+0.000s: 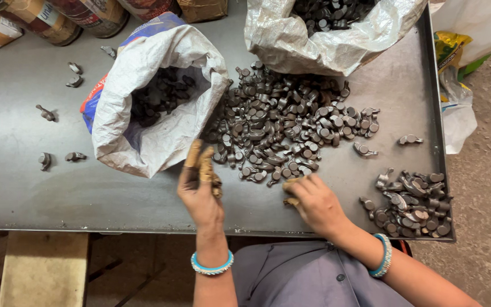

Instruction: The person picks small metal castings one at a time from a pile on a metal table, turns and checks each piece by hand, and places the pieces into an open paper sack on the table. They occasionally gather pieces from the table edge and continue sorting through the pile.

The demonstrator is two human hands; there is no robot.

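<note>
head view, looking straight down on a grey metal table (41, 187) with a raised rim along its right edge.

left hand (200, 190): raised just above the table near the mouth of the white woven sack (160, 96), fingers wrapped in tan cloth or tape. the fingers are curled closed around a small dark metal part (216, 186); only its lower end shows, so the exact shape cannot be told.

right hand (315, 203): resting low on the table at the near edge of the large pile of metal parts (291, 125), fingertips also wrapped. the fingers are bent inward over the table surface; whether they pinch a piece is hidden under the hand, so the grip cannot be told.

the white woven sack lies on its side, mouth open toward the pile, with dark parts visible inside. the large pile spreads from the sack mouth across the table centre. a second, smaller pile (413, 204) sits at the right near corner, just beside the right hand and apart from the large pile. a second sack of clear-grey plastic (331, 40) stands at the far edge, also filled with parts.

a few loose parts (45, 113) lie scattered on the left side of the table, well apart from the piles. both wrists carry blue bangles (212, 266).
</note>
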